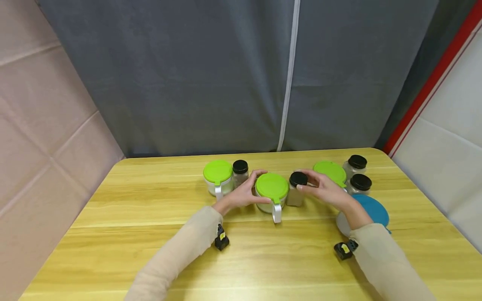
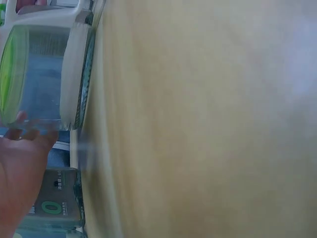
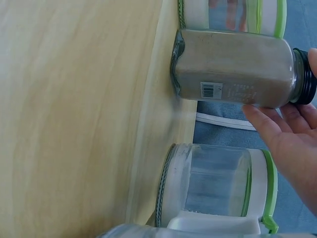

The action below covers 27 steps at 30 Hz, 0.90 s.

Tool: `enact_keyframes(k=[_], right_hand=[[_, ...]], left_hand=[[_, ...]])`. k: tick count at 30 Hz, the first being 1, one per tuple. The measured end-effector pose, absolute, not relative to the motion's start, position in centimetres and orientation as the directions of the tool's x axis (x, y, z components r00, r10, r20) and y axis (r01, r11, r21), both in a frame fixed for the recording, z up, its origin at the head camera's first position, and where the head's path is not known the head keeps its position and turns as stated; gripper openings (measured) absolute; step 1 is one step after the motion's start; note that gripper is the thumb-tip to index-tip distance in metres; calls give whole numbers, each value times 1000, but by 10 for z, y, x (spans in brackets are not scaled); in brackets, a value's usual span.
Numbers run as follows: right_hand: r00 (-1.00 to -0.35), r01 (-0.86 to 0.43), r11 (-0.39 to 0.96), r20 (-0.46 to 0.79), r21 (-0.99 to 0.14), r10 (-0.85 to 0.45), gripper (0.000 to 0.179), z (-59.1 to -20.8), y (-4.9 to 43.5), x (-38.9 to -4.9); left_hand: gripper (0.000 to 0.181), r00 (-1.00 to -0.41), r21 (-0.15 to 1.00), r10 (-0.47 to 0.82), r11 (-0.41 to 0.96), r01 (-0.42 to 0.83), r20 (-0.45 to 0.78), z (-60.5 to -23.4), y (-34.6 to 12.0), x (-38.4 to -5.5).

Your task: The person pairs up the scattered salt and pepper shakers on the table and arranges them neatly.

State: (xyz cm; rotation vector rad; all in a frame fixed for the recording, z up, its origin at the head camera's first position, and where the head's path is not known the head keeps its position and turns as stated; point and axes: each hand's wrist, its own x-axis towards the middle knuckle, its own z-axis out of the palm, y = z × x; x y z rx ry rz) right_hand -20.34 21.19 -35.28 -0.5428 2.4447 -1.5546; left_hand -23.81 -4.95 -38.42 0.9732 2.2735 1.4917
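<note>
My left hand [image 1: 246, 192] holds a glass jar with a green lid and white handle [image 1: 272, 187] by its left side, thumb in front and fingers behind. In the left wrist view, fingertips touch this jar's glass wall [image 2: 47, 74], with some white contents in its base. Just right of it stands a square spice bottle [image 1: 295, 196] with a black cap, filled with brownish powder. My right hand [image 1: 324, 190] grips that bottle near the cap. The right wrist view shows the bottle [image 3: 233, 67] upright on the table, fingers along its side and a fingertip at the cap.
Left of my hands stand another green-lidded jar [image 1: 218, 172] and a black-capped bottle [image 1: 240, 167]. Beyond my right hand are a third green-lidded jar [image 1: 329, 171], two black-capped bottles [image 1: 357, 162] and a blue-lidded jar [image 1: 373, 209]. A grey curtain [image 1: 188, 83] hangs behind the wooden table [image 1: 150, 200].
</note>
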Motion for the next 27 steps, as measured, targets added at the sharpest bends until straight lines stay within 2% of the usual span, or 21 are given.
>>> enact_keyframes(k=[6,16,22,27], right_hand=[[-917,-187,370,27,-910,-397,58,-353,211,-205],[-935,-163,364,26,-917,-353,56,-348,203,-207],[-960,-124,387,13,-914,-279,58,-350,200,-212],[-971,-91,324,10,-942,-241,59,-355,198,-216]], left_hand=[[77,-752,906,645,229,357,133,-370,-51,-226],[77,-802,947,589,191,258,100,-373,-46,-226],[80,-845,955,532,214,207,64,-397,-41,-240],[81,-869,954,491,232,190,53,-400,-37,-243]])
